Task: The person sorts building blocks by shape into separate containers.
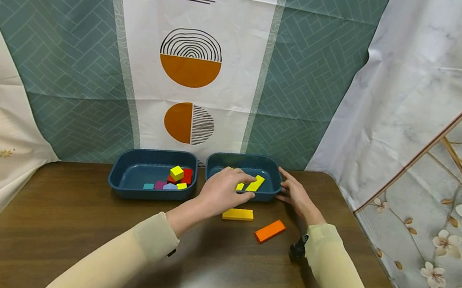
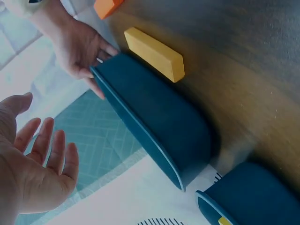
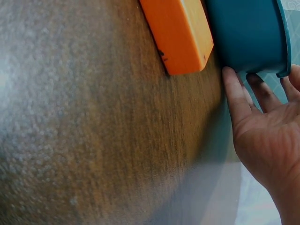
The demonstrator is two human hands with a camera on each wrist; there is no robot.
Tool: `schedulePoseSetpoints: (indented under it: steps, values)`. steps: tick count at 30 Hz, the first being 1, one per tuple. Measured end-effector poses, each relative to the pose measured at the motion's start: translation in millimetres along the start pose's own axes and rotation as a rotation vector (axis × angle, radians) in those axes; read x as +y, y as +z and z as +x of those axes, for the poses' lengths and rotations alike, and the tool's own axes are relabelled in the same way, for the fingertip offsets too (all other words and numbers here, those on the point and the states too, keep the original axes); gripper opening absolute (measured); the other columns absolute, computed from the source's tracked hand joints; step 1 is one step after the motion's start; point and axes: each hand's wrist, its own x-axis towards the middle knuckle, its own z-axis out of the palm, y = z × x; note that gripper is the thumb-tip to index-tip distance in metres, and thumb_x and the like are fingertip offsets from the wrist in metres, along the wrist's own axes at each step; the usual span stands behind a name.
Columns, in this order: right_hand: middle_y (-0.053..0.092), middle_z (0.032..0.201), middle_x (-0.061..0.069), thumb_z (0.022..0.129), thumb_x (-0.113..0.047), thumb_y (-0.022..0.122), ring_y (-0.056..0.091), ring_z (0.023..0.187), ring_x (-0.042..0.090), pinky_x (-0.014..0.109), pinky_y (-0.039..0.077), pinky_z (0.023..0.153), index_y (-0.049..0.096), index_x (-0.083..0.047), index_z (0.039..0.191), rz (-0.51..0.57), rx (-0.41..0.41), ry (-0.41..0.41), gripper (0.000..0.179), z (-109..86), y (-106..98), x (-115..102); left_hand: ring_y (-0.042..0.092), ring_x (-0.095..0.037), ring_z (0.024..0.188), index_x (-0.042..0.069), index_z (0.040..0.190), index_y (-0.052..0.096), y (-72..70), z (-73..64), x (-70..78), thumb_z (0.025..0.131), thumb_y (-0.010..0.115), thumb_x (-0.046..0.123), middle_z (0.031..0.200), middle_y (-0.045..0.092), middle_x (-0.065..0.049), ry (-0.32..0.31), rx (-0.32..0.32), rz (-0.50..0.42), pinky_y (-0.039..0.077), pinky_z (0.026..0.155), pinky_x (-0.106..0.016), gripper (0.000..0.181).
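My left hand [image 1: 223, 190] hovers over the right blue bin [image 1: 267, 197]. In the left wrist view its fingers [image 2: 56, 152] are loosely bent, apart from the bin and holding nothing. At the bin's right end is my right hand [image 1: 298, 196]; its extended fingertips [image 3: 228, 75] touch the end wall. Inside this bin lie yellow blocks [image 1: 255, 183], partly hidden behind the left hand. A long yellow-orange block [image 1: 238, 215] lies on the table just in front of the bin. Nearer to me, an orange block [image 1: 269, 231] rests at a slant.
A second blue bin [image 1: 134, 194] stands to the left, with several small coloured blocks heaped at its right side, a yellow cube [image 1: 176, 172] on top. Patterned cloth [image 1: 242, 66] hangs behind the wooden table [image 1: 66, 224] and at both sides.
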Motion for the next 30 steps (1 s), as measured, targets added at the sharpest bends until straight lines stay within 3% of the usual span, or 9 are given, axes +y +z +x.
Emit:
schedulePoseSetpoints:
  steps: [5,11,15,21,30]
  values:
    - [0.010,0.170,0.010,0.104,-0.010,0.032,0.043,0.137,0.043,0.059,0.039,0.111,0.023,-0.023,0.165,-0.006,0.002,-0.002,0.063,0.5,-0.6,-0.1,0.058,-0.019,0.125,0.024,0.134,0.071,6.6,-4.9,1.8,0.095,0.073,0.041,0.135,0.066,0.003,-0.022,-0.061,-0.015,0.051,0.100,-0.043,0.043]
    - [0.013,0.169,0.012,0.105,-0.010,0.031,0.045,0.136,0.043,0.058,0.040,0.110,0.023,-0.023,0.165,-0.008,0.002,-0.001,0.062,-0.6,-0.6,-2.0,0.058,-0.019,0.127,0.025,0.129,0.073,17.4,-9.5,2.5,0.095,0.072,0.044,0.132,0.067,0.004,-0.023,-0.123,0.018,0.050,0.104,-0.043,0.039]
    - [0.014,0.168,0.013,0.105,-0.010,0.031,0.044,0.137,0.043,0.058,0.040,0.110,0.023,-0.023,0.165,0.002,-0.002,-0.001,0.062,-0.2,-0.5,-2.9,0.061,-0.017,0.120,0.024,0.127,0.075,24.1,-12.5,3.6,0.095,0.071,0.045,0.127,0.070,0.006,-0.024,-0.147,0.033,0.052,0.099,-0.040,0.039]
    - [0.013,0.169,0.012,0.105,-0.011,0.031,0.043,0.138,0.043,0.058,0.039,0.111,0.023,-0.023,0.165,-0.001,0.005,0.009,0.062,-0.1,-0.7,-2.9,0.061,-0.012,0.098,0.021,0.122,0.077,37.1,-17.7,3.8,0.093,0.073,0.045,0.111,0.073,0.007,-0.024,-0.188,0.017,0.053,0.081,-0.029,0.038]
    - [0.010,0.170,0.009,0.105,-0.010,0.032,0.043,0.138,0.043,0.059,0.039,0.111,0.023,-0.023,0.165,0.006,0.003,0.005,0.062,-0.1,0.4,-1.9,0.059,-0.010,0.089,0.020,0.119,0.078,65.0,-23.7,6.1,0.092,0.075,0.042,0.103,0.072,0.009,-0.005,-0.242,0.087,0.050,0.070,-0.024,0.035]
